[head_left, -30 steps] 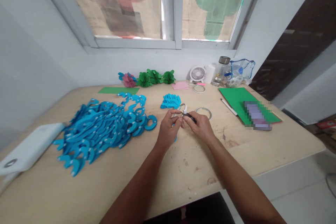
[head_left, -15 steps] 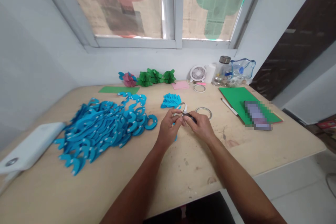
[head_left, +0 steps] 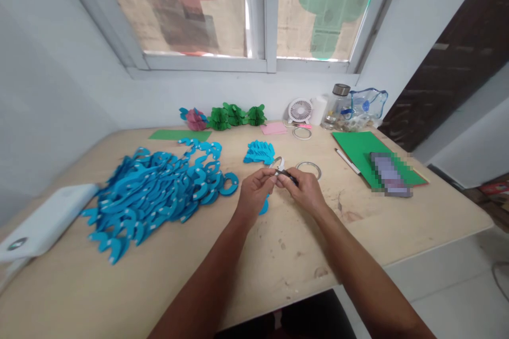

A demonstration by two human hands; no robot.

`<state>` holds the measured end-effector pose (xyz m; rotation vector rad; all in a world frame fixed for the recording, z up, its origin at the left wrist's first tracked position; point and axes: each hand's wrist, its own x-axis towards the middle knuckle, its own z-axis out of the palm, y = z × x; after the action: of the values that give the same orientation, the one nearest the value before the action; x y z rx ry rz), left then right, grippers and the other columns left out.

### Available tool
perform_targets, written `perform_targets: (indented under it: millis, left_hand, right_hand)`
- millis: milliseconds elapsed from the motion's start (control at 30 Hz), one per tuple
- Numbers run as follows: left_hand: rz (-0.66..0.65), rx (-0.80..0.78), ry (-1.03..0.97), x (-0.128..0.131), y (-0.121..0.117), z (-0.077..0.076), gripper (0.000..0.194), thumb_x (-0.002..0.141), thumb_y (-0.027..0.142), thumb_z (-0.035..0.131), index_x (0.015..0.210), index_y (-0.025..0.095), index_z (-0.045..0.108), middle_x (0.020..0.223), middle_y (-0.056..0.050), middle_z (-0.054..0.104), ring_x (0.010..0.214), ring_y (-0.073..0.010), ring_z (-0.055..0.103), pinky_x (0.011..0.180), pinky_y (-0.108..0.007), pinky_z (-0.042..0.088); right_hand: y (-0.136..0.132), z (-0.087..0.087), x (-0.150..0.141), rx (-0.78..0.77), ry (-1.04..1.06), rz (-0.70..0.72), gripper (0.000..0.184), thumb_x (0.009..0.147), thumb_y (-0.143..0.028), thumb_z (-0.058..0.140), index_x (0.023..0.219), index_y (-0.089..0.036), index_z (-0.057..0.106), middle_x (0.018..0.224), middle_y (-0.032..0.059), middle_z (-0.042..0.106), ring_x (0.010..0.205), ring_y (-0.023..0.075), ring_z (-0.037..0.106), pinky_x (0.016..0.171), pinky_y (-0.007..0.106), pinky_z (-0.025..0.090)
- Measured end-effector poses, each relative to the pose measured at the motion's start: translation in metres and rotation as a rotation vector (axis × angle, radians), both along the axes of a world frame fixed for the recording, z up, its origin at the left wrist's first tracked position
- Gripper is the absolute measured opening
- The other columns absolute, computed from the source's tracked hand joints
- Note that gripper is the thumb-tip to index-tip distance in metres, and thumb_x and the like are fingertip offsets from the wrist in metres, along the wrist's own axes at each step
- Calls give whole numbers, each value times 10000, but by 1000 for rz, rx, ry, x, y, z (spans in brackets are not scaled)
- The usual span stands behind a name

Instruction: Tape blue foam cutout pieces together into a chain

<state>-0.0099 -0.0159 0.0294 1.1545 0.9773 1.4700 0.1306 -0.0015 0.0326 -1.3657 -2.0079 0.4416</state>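
My left hand (head_left: pixel 254 195) and my right hand (head_left: pixel 304 190) meet over the middle of the wooden table (head_left: pixel 278 243), fingers pinched together. The left hand grips a blue cut-out piece (head_left: pixel 264 206) that shows below its fingers. The right hand pinches a small dark tool (head_left: pixel 289 176) with a white tip, touching the left fingertips. A roll of tape (head_left: pixel 277 162) lies just behind the fingers. A small stack of blue pieces (head_left: pixel 259 152) sits beyond it, and a big heap of blue curved cut-outs (head_left: pixel 159 190) spreads to the left.
Another tape ring (head_left: pixel 308 170) lies right of the hands. Green sheets (head_left: pixel 368 156) with a pen (head_left: pixel 347 161) and a blurred flat object sit at the right. A white fan (head_left: pixel 300 111), jar (head_left: pixel 337 103), paper flowers (head_left: pixel 234 116) line the wall. A white device (head_left: pixel 43 222) is at the left.
The hands have stayed together in nearly the same place. The blue piece under the left hand shows a little more now.
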Motion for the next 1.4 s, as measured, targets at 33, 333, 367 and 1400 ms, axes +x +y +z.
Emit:
perform_targets:
  millis: [33, 333, 367, 1400]
  left_hand:
    - [1, 1, 3, 0, 0, 0, 142, 667, 262, 646, 759, 158, 621, 489, 45, 506, 471, -79, 420, 470, -206, 328]
    - [3, -10, 19, 0, 0, 2, 124, 672, 243, 638, 752, 150, 623, 499, 41, 529, 461, -67, 405, 465, -191, 319]
    - [9, -6, 31, 0, 1, 1, 131, 673, 250, 637, 759, 151, 623, 497, 42, 530, 454, -66, 404, 460, -190, 316]
    - [86, 473, 744, 11, 10, -30, 253, 768, 189, 507, 988, 212, 628, 1086, -86, 644, 1072, -237, 544, 946, -433, 395]
  right_hand:
    - [0, 0, 0, -1, -2, -2, 354, 848, -475, 425, 738, -198, 616, 596, 14, 584, 561, 133, 509, 529, 222, 290]
    - [-1, 0, -2, 23, -46, -48, 376, 858, -485, 409, 735, -201, 624, 581, 10, 586, 547, 127, 513, 517, 227, 264]
    - [-2, 0, -2, 26, -58, -57, 378, 859, -486, 405, 741, -202, 625, 589, 12, 592, 556, 128, 521, 518, 226, 262]
    - [1, 2, 8, 176, -111, -326, 389, 850, -524, 394, 810, -197, 601, 609, 7, 593, 582, 130, 531, 543, 217, 281]
